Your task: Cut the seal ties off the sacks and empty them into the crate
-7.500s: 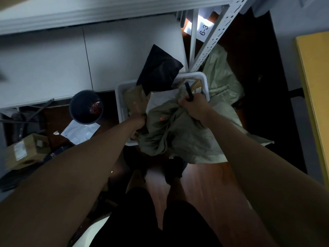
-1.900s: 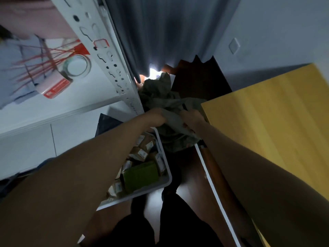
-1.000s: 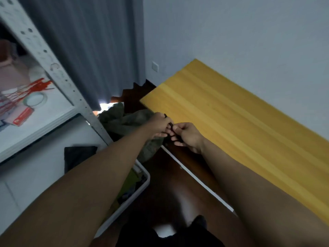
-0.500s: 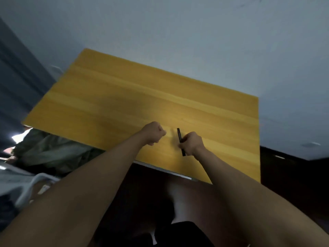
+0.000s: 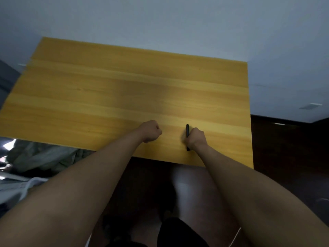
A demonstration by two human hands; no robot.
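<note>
Yellow wood-grain laminate forms the top of the desk (image 5: 106,97), which stands against a pale grey wall (image 5: 178,20). Dark floor (image 5: 284,148) shows to the right of the desk and below its near edge. Lighting is dim and the left margin of the view is blurred.

Count: one desk, two hands, one black tool, one sack visible, one crate partly visible.

Left hand (image 5: 151,131) is over the near part of the desk, fingers curled into a fist; nothing can be seen in it. Right hand (image 5: 195,138) is just to its right, the two hands apart, and grips a slim black tool (image 5: 187,130). One end of the tool sticks out beyond the fingers toward the wall, the other shows below the wrist. Whether the tool touches the desk cannot be told.

Sack (image 5: 41,155), grey-green and crumpled, lies at the lower left, below the desk's near-left edge and well apart from both hands. Crate (image 5: 30,184), white, shows only a rim at the far left below the sack; its contents cannot be made out. No seal tie can be made out on the sack.
</note>
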